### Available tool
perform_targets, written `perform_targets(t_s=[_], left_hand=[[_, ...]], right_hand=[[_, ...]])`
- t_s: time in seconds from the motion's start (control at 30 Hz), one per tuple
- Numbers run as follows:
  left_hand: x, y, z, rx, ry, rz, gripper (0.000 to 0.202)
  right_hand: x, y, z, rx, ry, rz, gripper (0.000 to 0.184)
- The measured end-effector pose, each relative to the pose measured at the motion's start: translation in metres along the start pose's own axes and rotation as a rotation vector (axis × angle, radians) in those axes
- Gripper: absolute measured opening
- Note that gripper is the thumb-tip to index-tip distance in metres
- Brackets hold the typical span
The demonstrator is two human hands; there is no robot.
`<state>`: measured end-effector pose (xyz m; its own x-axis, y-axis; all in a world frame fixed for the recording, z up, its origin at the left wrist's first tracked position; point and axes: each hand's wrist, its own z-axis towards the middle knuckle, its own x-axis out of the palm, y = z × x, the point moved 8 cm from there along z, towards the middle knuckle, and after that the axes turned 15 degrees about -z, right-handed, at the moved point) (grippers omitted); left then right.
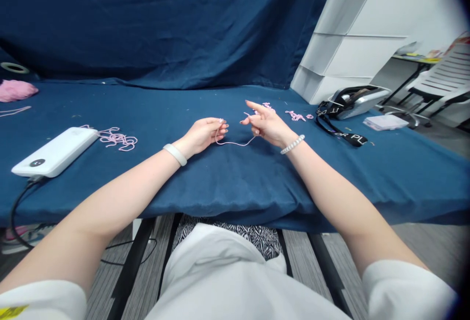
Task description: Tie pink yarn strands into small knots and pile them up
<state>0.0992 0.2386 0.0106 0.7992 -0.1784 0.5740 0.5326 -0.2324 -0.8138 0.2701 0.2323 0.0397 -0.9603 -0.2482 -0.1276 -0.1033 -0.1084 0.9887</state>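
A thin pink cord (pixel 237 144) sags in a shallow curve between my two hands, just above the blue cloth. My left hand (pixel 207 134) pinches one end between thumb and fingertips. In my right hand (pixel 267 125) the other end is held by the curled lower fingers, while the index finger points out to the left. Behind the right hand lies a small heap of pink cord pieces (pixel 269 107), partly covered by it. More short pink pieces (pixel 295 115) lie to its right.
A white power bank (pixel 55 152) with a black cable lies at left beside a loose tangle of pink cord (pixel 117 138). Pink yarn (pixel 16 89) and a tape roll (pixel 14 67) sit farther back. At right are a black-and-silver case (pixel 354 102), a lettered strap (pixel 341 131) and a flat clear box (pixel 385 122).
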Motion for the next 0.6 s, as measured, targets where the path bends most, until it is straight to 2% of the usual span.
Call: perform_targets(t_s=[0.07,0.13,0.23,0.4,0.5,0.6], left_hand=[[0.008,0.003,-0.005,-0.013,0.033,-0.130,0.004],[0.014,0.008,-0.009,-0.029,0.047,-0.187,0.010],[0.018,0.014,-0.012,-0.043,0.048,-0.172,0.017],[0.013,0.015,-0.011,-0.032,0.014,-0.134,0.016],[0.009,0.014,-0.010,-0.018,0.002,-0.121,0.015],[0.012,0.015,-0.011,-0.019,0.035,-0.120,0.015]], right_hand=[[0.013,0.005,-0.003,-0.054,0.015,0.009,0.070],[0.025,0.008,-0.005,-0.080,0.029,0.026,0.069],[0.033,0.007,-0.006,-0.086,-0.001,0.032,0.051],[0.031,-0.001,-0.006,-0.067,-0.128,-0.007,0.025],[0.034,-0.006,-0.006,-0.057,-0.133,-0.042,0.033],[0.041,-0.007,-0.008,-0.065,-0.074,-0.063,0.045]])
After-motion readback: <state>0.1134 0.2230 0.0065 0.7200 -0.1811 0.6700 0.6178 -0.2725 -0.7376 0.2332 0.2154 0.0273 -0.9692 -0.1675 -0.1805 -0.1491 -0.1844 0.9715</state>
